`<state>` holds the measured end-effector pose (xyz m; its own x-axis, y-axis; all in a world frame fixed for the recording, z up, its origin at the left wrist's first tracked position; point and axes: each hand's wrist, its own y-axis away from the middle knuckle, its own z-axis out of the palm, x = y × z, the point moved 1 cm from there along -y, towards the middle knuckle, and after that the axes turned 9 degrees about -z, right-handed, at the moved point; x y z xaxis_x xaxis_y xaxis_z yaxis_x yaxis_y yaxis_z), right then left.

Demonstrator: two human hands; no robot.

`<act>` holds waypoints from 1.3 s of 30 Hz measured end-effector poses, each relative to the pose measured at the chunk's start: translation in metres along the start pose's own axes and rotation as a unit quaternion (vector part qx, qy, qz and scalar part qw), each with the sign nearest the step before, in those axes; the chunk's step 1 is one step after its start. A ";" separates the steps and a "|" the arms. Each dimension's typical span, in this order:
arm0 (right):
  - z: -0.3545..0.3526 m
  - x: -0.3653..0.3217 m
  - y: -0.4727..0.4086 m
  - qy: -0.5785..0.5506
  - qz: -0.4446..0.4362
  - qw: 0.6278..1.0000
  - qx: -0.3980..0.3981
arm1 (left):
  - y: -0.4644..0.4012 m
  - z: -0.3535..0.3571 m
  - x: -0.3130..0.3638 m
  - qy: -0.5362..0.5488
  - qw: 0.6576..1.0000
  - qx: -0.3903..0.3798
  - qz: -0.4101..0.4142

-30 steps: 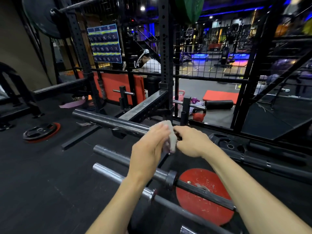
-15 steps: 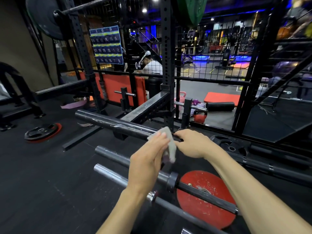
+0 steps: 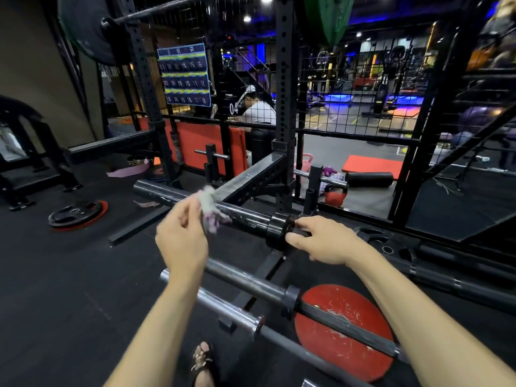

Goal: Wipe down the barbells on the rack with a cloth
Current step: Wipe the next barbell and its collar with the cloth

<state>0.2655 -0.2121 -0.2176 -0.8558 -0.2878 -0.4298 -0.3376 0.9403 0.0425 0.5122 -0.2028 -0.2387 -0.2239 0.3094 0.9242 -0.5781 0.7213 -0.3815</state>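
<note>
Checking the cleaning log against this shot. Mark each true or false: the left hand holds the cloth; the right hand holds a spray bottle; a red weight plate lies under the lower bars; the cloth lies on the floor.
1. The left hand holds the cloth. True.
2. The right hand holds a spray bottle. False: it grips the top barbell beside its collar.
3. A red plate lies under the lower bars. True.
4. The cloth lies on the floor. False: it is held up at the top barbell.
</note>
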 end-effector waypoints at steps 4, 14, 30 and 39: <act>0.000 0.001 -0.003 0.002 0.006 1.000 0.002 | -0.014 0.012 0.008 -0.090 0.975 -0.127 0.157; 0.000 -0.004 0.001 0.021 0.017 1.000 0.004 | 0.013 0.049 -0.033 -0.268 0.825 -0.305 0.392; -0.002 -0.010 0.002 -0.062 0.010 0.998 0.024 | 0.006 0.060 -0.039 -0.184 0.857 -0.335 0.345; -0.003 -0.016 -0.013 -0.089 0.108 0.990 -0.001 | -0.035 0.048 -0.042 -0.190 0.874 -0.252 0.368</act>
<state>0.2823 -0.2204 -0.2084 -0.8261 -0.0438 -0.5618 -0.1559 0.9759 0.1530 0.5035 -0.2707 -0.2634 -0.6903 0.6457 0.3265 0.2305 0.6240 -0.7466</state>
